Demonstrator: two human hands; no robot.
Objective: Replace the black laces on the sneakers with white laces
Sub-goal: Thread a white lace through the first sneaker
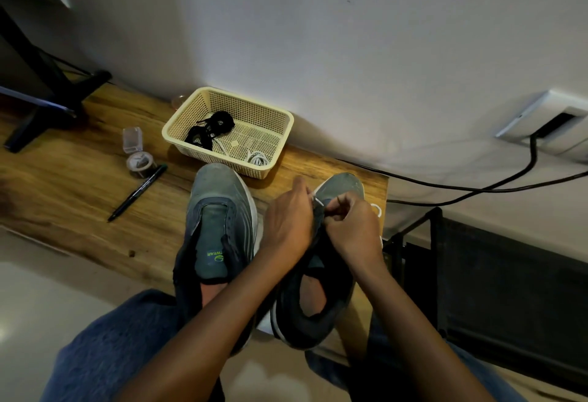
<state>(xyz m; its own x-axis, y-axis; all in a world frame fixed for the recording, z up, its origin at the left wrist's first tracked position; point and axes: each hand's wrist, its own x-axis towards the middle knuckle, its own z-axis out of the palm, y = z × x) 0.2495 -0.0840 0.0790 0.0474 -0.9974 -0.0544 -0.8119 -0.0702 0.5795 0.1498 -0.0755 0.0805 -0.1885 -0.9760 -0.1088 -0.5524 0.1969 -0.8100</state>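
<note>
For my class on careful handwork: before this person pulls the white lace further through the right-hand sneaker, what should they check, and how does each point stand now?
1. Black laces out of both sneakers and put away in the basket: ok.
2. Spare white lace ready in the basket for the left-hand sneaker: ok.
3. Both hands on the work: left hand and right hand meet at the front eyelets of the right-hand sneaker: ok.
4. White lace pinched in the fingers: ok for the right hand; the left cannot tell.
5. Lace through the correct eyelet: cannot tell, the hands hide it.
6. Loose end free of snags by the table edge: cannot tell.
</note>
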